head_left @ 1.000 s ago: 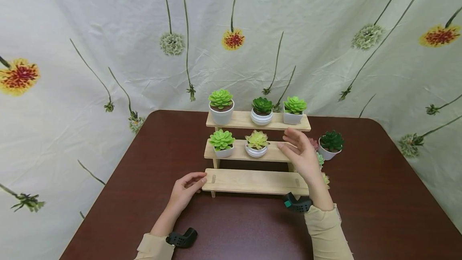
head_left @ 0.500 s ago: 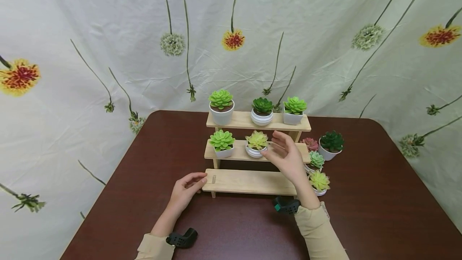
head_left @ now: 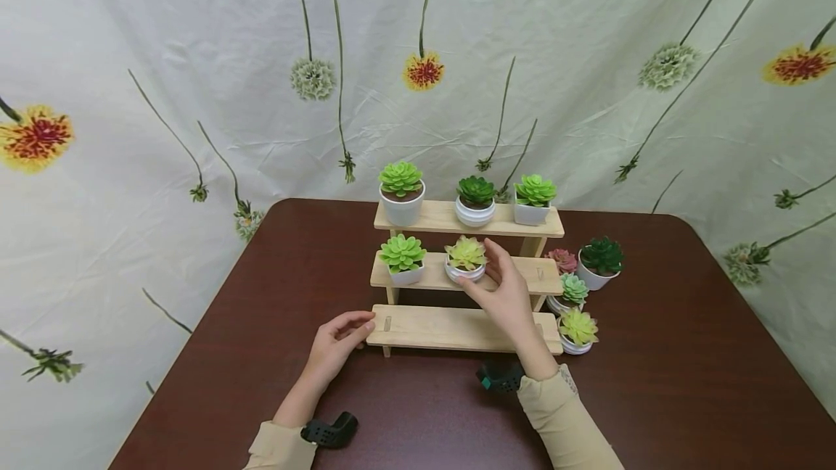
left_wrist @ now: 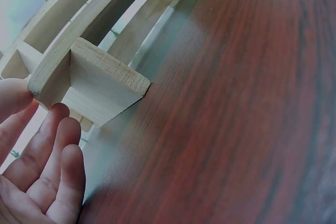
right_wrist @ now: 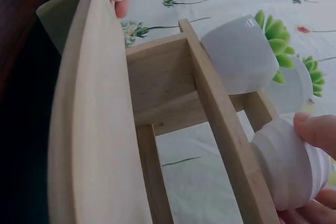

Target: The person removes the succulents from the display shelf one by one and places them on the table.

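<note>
A three-tier wooden plant stand (head_left: 451, 328) stands on the table. My left hand (head_left: 334, 347) holds the left end of its lowest shelf; in the left wrist view the fingers (left_wrist: 68, 182) curl beside the shelf's end (left_wrist: 44, 80). On the middle shelf, my right hand (head_left: 508, 302) grips a potted yellow-green succulent (head_left: 466, 255) from its right side. Its ribbed white pot (right_wrist: 283, 163) shows between thumb and fingers in the right wrist view, right at the shelf's edge. To its left sits a bright green succulent (head_left: 403, 254) in a square white pot.
The top shelf bears a large light-green succulent (head_left: 401, 181), a dark green one (head_left: 476, 194) and another light-green one (head_left: 535, 192). Right of the stand are a dark green potted plant (head_left: 601, 258), a pink one (head_left: 562, 260), a pale green one (head_left: 572, 289) and a yellow-green one (head_left: 578, 328).
My right hand has moved left along the middle shelf and closed on the yellow-green succulent's pot. The plants right of the stand have come into sight. My left hand has stayed put.
</note>
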Available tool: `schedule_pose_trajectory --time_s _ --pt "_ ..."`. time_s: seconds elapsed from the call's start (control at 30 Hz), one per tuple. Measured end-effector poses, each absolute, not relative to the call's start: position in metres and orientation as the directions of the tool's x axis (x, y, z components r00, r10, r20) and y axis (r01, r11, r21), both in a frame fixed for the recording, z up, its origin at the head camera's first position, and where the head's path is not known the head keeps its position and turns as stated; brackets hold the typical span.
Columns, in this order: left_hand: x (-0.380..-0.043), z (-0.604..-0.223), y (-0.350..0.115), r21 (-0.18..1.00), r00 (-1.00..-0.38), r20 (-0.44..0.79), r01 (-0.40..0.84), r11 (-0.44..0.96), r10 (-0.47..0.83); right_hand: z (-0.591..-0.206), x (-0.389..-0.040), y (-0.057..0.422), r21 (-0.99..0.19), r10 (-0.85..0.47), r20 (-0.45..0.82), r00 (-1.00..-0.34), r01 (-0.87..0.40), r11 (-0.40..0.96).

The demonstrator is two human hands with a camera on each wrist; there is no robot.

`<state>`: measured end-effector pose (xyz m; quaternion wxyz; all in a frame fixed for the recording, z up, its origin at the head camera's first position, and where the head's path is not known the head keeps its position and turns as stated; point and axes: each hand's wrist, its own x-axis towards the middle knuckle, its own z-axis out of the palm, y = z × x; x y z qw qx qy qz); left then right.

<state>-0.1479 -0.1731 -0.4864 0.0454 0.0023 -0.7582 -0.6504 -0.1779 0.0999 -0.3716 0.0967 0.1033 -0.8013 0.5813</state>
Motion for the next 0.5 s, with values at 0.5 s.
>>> schedule_pose_trajectory --time_s 0.5 --pt "-0.146 -0.482 -0.172 0.986 -0.996 0.075 0.066 0.155 -0.054 -0.386 -0.188 0.107 -0.922 0.016 0.278 -0.961 -0.262 0.285"
